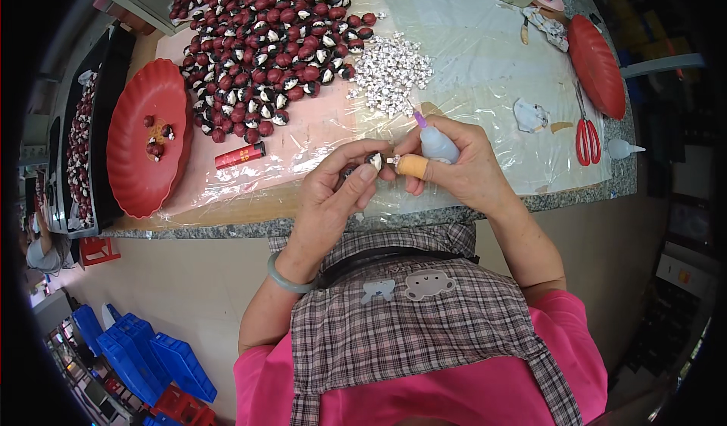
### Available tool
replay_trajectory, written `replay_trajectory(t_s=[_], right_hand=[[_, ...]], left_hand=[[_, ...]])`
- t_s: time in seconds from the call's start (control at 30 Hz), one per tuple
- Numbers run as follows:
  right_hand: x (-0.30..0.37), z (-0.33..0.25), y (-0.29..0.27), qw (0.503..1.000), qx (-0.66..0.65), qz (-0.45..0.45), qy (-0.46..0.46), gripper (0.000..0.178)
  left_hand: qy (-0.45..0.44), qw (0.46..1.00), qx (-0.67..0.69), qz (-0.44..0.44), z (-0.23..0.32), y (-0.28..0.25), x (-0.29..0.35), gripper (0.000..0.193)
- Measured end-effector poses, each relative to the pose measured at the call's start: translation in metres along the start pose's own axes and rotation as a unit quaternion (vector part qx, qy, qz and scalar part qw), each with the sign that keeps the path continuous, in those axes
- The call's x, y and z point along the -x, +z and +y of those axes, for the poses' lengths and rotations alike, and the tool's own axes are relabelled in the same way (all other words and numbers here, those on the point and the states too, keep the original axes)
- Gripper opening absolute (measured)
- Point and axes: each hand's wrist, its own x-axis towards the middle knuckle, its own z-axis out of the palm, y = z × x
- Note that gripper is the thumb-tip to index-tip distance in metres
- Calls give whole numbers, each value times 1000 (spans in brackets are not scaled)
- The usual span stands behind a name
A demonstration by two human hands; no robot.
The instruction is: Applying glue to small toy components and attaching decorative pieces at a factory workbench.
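Note:
My left hand (342, 182) pinches a small dark-and-white figurine piece (373, 161) between thumb and fingers. Close beside it, my right hand (462, 161) grips a translucent squeeze bottle (438, 146) with a purple tip pointing up and away. An orange finger cover (412, 166) sits on the right thumb. At that thumb's end is a tiny white part (393, 160), near or touching the figurine piece; which of the two I cannot tell. Beyond my hands lie a heap of small white parts (391, 70) and a large spread of dark red, black and white pieces (261, 55).
A red scalloped tray (121, 161) with a few pieces stands at the left, near a red tube (240, 156). On the right are red-handled scissors (588, 143), another red tray (596, 66), a second bottle (622, 149) and crumpled white scraps (531, 115). Clear plastic film covers the table.

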Motion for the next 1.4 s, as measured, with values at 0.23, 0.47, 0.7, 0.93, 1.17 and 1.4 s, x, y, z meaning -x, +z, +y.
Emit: replay_trajectory(t_s=[0.23,0.47,0.7,0.93,1.17,1.4], right_hand=[[7,2,6,998,55,25,-13,12],[8,8,7,996,78,34,-11,10],[7,12,22,990,114,51,-60,10],[-6,0,22,993,82,27,-85,24],[-20,-6,-13,987,79,122,-68,19],[-36,-3,-27,992,41,105,-63,14]], left_hand=[[-10,1000,6,-12,-5,1,2,27],[-8,998,-55,3,-9,1,3,24],[53,980,-183,56,4,7,10,22],[134,959,-232,90,21,-23,13,21],[286,702,-569,319,109,-141,15,22],[245,616,-713,229,140,-140,-28,25]])
